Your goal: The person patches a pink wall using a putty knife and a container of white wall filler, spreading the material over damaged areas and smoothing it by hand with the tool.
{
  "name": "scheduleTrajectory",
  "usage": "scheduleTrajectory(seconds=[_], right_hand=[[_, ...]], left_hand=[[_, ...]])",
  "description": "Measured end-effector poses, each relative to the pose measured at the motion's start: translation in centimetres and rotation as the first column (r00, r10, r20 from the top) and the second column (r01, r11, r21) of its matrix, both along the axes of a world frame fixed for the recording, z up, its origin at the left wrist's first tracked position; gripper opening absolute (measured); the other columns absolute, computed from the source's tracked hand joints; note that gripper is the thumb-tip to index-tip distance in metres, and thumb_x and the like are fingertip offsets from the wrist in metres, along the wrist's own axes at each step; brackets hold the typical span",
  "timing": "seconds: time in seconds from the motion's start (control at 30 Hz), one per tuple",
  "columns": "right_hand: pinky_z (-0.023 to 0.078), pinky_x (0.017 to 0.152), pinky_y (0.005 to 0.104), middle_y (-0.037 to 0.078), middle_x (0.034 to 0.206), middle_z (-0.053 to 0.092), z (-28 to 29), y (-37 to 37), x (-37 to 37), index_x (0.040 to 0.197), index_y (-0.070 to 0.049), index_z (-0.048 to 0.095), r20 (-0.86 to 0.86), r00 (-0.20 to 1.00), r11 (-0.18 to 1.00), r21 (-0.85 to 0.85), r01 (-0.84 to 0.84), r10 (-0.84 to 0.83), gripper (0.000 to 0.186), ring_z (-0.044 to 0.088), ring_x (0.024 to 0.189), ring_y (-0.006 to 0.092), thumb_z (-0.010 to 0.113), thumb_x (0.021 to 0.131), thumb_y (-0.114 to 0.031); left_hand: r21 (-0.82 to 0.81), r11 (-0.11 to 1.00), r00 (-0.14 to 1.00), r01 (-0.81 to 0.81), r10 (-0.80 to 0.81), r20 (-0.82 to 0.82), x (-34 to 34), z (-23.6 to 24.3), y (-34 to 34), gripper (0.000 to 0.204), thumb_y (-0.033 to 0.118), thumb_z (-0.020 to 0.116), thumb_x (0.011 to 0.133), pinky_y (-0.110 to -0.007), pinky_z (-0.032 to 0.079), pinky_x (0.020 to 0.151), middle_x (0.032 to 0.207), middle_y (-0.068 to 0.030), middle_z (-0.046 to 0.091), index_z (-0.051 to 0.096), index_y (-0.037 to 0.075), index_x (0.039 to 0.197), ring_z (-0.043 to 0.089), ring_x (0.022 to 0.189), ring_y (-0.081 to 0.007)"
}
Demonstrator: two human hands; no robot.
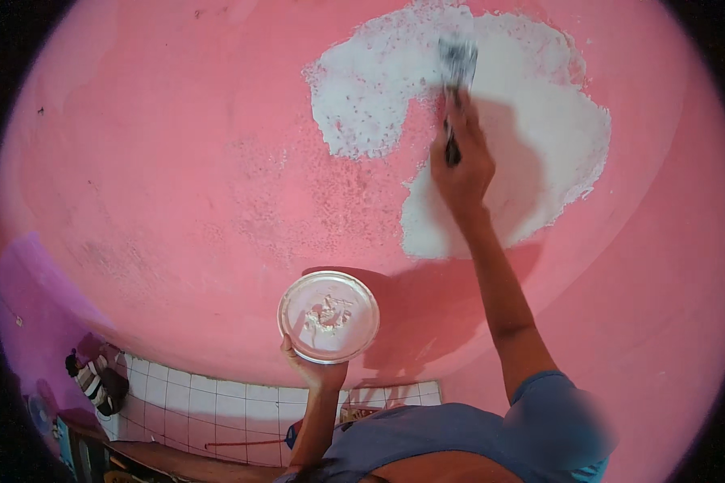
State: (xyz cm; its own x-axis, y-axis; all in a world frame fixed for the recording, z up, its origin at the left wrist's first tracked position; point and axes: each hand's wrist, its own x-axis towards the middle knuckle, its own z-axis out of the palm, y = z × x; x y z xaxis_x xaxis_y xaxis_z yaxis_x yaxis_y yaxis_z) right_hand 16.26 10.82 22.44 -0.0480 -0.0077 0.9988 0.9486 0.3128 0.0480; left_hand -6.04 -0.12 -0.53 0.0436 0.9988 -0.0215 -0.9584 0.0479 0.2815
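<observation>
My right hand [467,165] is closed round the dark handle of a putty knife [457,60], slightly blurred by motion. Its blade points up and lies over a patch of white putty [540,64] on the pink wall [161,161]. The patch curves round a bare pink notch left of the hand, and its upper left part is thin and speckled. Lower down, my left hand [321,372] supports a round white lid [369,318] by its near edge, thumb on the rim. A small heap of putty [328,314] sits in the middle of the lid.
Rough, worn paint [306,201] marks the wall left of the patch. White tiles [217,398] run along the bottom, with a thin red stick [246,443] across them. A striped bundle [97,382] lies at lower left, near wooden furniture [153,459] and a purple wall [40,298].
</observation>
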Motion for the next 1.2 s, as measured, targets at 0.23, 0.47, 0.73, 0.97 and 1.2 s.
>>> scheduleTrajectory(seconds=[0.23, 0.47, 0.73, 0.97, 1.2], right_hand=[[0.051, 0.086, 0.0309, 0.016, 0.131, 0.055, -8.4, -2.3, -0.8, 0.122, -0.003, 0.059, -0.064, 0.994, 0.986, -0.134, -0.101, 0.093, 0.043, 0.060, 0.112, 0.0294, 0.062, 0.079, 0.004], [0.052, 0.085, 0.0303, 0.016, 0.131, 0.055, -0.9, -1.6, -1.0, 0.121, -0.001, 0.060, -0.041, 0.988, 0.989, 0.006, -0.150, 0.150, 0.042, 0.061, 0.111, 0.0293, 0.061, 0.080, 0.005], [0.052, 0.086, 0.0323, 0.017, 0.131, 0.055, -9.8, -2.5, -0.7, 0.122, -0.002, 0.059, -0.023, 0.996, 0.974, -0.210, -0.085, 0.082, 0.044, 0.060, 0.112, 0.0307, 0.062, 0.079, 0.004], [0.053, 0.081, 0.0300, 0.016, 0.130, 0.056, 1.9, -1.6, -1.0, 0.122, -0.003, 0.060, 0.023, 0.998, 0.998, -0.009, -0.064, 0.064, 0.043, 0.062, 0.109, 0.0274, 0.061, 0.079, 0.003], [0.054, 0.079, 0.0313, 0.012, 0.137, 0.049, 2.2, 0.0, -0.2, 0.125, -0.008, 0.056, 0.018, 1.000, 0.991, -0.135, -0.001, 0.004, 0.048, 0.062, 0.107, 0.0271, 0.062, 0.078, -0.001]], left_hand=[[0.046, 0.999, 1.000, -0.015, 0.015, -0.008, -0.2, -0.9, 0.5, 0.073, 0.060, 0.045, 0.083, -0.056, 0.032, 0.105, 0.141, -0.0112, 0.039, 0.035, 0.015, 0.140, 0.036, 0.131, -0.0328], [0.011, 1.000, 1.000, 0.006, -0.006, -0.027, -0.3, 0.3, 0.0, 0.073, 0.059, 0.044, 0.084, -0.056, 0.033, 0.105, 0.142, -0.0112, 0.038, 0.035, 0.015, 0.141, 0.037, 0.131, -0.0332], [0.025, 0.999, 1.000, 0.030, -0.030, 0.008, -0.3, -0.8, 0.4, 0.073, 0.061, 0.041, 0.084, -0.055, 0.032, 0.105, 0.142, -0.0107, 0.037, 0.034, 0.016, 0.141, 0.037, 0.131, -0.0326], [-0.016, 1.000, 0.999, 0.025, -0.025, -0.033, -0.3, 0.5, 0.2, 0.072, 0.061, 0.043, 0.084, -0.056, 0.033, 0.104, 0.141, -0.0109, 0.039, 0.036, 0.016, 0.140, 0.038, 0.130, -0.0329], [-0.080, 0.989, 0.991, 0.124, -0.120, 0.055, -0.7, 1.5, -0.5, 0.070, 0.057, 0.046, 0.082, -0.055, 0.030, 0.107, 0.141, -0.0083, 0.040, 0.038, 0.016, 0.139, 0.036, 0.131, -0.0320]])
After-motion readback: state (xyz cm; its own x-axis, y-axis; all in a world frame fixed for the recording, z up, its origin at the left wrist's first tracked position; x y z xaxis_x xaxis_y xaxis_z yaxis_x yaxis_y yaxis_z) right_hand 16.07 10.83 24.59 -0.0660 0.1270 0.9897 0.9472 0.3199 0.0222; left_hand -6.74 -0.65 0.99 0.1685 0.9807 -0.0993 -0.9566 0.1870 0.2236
